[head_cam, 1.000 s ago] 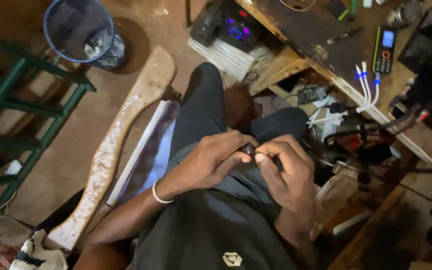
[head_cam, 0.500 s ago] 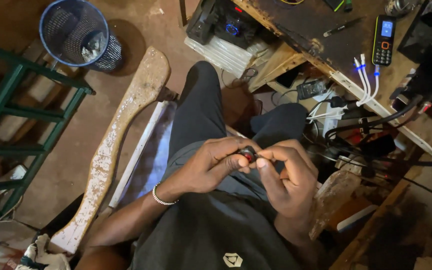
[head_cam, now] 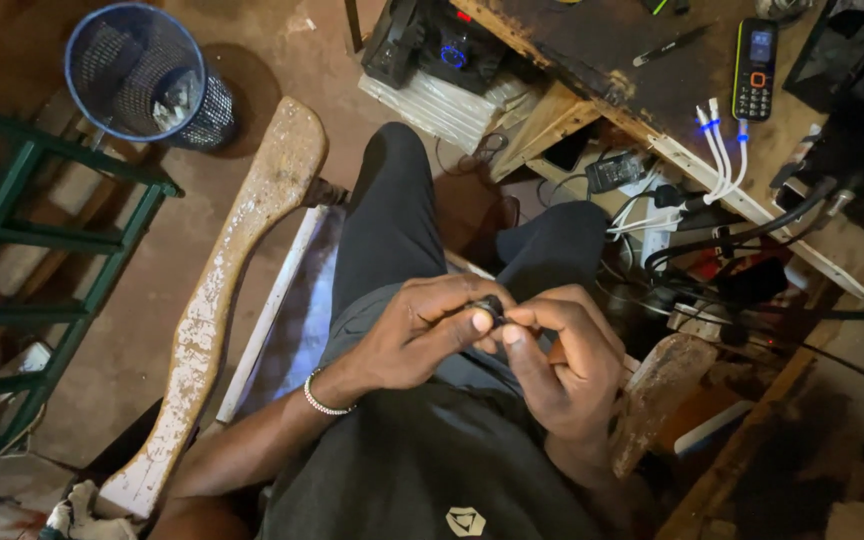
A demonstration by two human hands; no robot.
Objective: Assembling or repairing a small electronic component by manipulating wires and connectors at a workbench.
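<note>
- Hands first: I see the left hand (head_cam: 422, 335) and the right hand (head_cam: 564, 355) meeting over the lap, fingertips pressed together.
- Both hands pinch a small dark part (head_cam: 493, 305) between them. It sits just above the knees, in the middle of the view.
- The small dark part is mostly hidden by the fingers. I cannot tell what it is or what shape it has.
- The left hand wears a beaded bracelet (head_cam: 324, 401) on the wrist.
- The right wrist is hard to see; it fades into the dark shirt.
- A long pale wooden plank (head_cam: 222, 300) lies on the floor, on the left side. Its lower end is partly covered by a rag.
- A blue mesh bin (head_cam: 142, 75) stands on the floor at the top left, with scraps inside that I cannot make out.
- A green metal frame (head_cam: 22, 240) is cut off by the left edge.
- The worktop (head_cam: 602, 50) at the top right is cut off too. A small phone (head_cam: 755, 55) and a pen (head_cam: 670, 45) lie on it.
- White cables (head_cam: 717, 150) hang over its edge into a dark tangle I cannot sort out.
</note>
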